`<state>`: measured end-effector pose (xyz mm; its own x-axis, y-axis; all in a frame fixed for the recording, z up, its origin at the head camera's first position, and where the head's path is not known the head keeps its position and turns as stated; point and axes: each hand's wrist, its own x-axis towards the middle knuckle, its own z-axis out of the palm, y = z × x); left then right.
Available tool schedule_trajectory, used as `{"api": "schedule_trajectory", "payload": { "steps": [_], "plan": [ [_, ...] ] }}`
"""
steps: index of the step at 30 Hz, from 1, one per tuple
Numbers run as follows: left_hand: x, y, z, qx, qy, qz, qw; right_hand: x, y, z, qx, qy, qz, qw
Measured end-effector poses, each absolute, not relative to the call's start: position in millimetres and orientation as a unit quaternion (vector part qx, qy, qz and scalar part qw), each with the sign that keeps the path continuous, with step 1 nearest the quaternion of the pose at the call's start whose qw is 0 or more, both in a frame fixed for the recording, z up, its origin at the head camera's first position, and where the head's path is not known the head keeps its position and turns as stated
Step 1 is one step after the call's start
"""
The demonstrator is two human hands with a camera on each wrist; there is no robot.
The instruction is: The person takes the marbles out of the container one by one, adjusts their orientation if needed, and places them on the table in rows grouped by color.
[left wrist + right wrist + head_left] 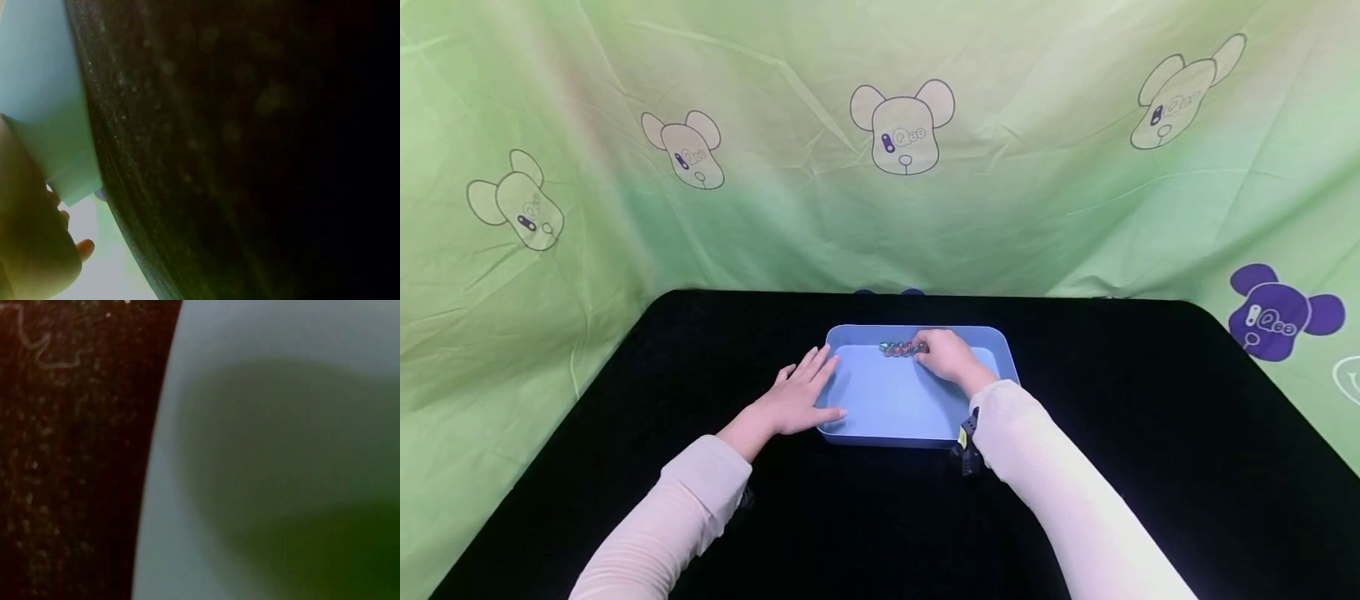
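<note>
Left hand (796,398) lying flat, fingers spread, steadying left rim of shallow light-blue plastic tray (880,437) on black table (1150,467). Right hand (946,354) reaching inside tray, fingertips touching row of small colourful glass beads (899,348) near far wall; pinching or not, cannot tell. Beads sitting in tray, none lifted out yet.

A black table (1150,467) fills the foreground; green cloth (1037,183) printed with outlined bear heads hangs behind and at both sides; one purple bear (1277,312) shows at right; light is soft.
</note>
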<state>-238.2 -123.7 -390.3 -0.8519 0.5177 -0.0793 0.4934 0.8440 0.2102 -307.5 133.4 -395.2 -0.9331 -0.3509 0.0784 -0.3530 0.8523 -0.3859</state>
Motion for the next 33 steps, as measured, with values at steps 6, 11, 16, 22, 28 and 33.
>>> {"api": "schedule_trajectory", "payload": {
  "steps": [6, 11, 16, 22, 28, 33],
  "plan": [
    [-238.0, -123.6, -389.9, 0.263, 0.958, 0.091, 0.07, -307.6, 132.4, -395.1, 0.182, -0.964, 0.192, 0.002],
    [-238.3, -123.5, -389.0, 0.267, 0.957, 0.093, 0.065, -307.2, 131.1, -394.6, 0.184, -0.967, 0.177, 0.008],
    [-238.6, -123.8, -389.2, 0.27, 0.957, 0.09, 0.06, -306.4, 130.2, -393.0, 0.186, -0.967, 0.176, 0.012],
    [-238.7, -124.6, -390.7, 0.266, 0.957, 0.098, 0.067, -306.4, 130.6, -393.9, 0.19, -0.966, 0.176, 0.011],
    [-237.8, -124.6, -389.9, 0.265, 0.956, 0.1, 0.072, -305.9, 130.2, -393.8, 0.186, -0.967, 0.175, 0.003],
    [-237.4, -124.3, -389.7, 0.265, 0.957, 0.099, 0.071, -304.6, 131.0, -392.8, 0.191, -0.966, 0.175, 0.007]
  ]
}}
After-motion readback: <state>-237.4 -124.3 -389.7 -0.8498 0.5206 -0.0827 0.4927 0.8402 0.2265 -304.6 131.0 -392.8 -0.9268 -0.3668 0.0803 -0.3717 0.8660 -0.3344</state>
